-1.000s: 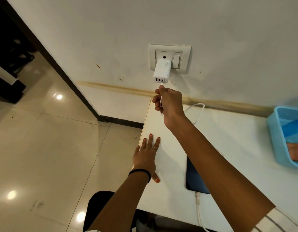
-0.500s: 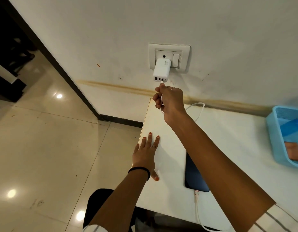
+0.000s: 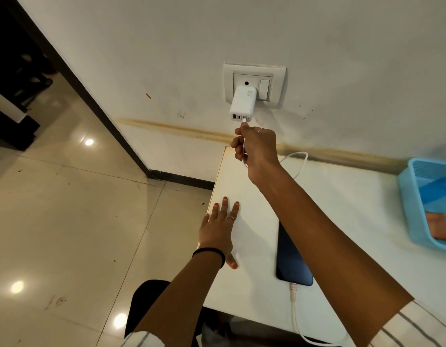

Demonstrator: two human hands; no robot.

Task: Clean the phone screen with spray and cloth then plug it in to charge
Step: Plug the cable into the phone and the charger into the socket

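Observation:
A white charger adapter sits plugged into the wall socket plate. My right hand pinches the plug end of the white charging cable, and the plug's tip touches a port on the adapter's underside. The dark phone lies flat on the white table, partly under my right forearm, with the cable's other end in its bottom port. My left hand rests flat on the table's left edge, fingers straight.
A light blue plastic basket stands at the table's right edge, holding a blue item and an orange-brown one. A black chair seat shows below the table's near edge. Glossy tiled floor lies to the left.
My right hand has lifted the cable plug upward from below the adapter until its tip meets the adapter's port. My left hand stays flat on the table.

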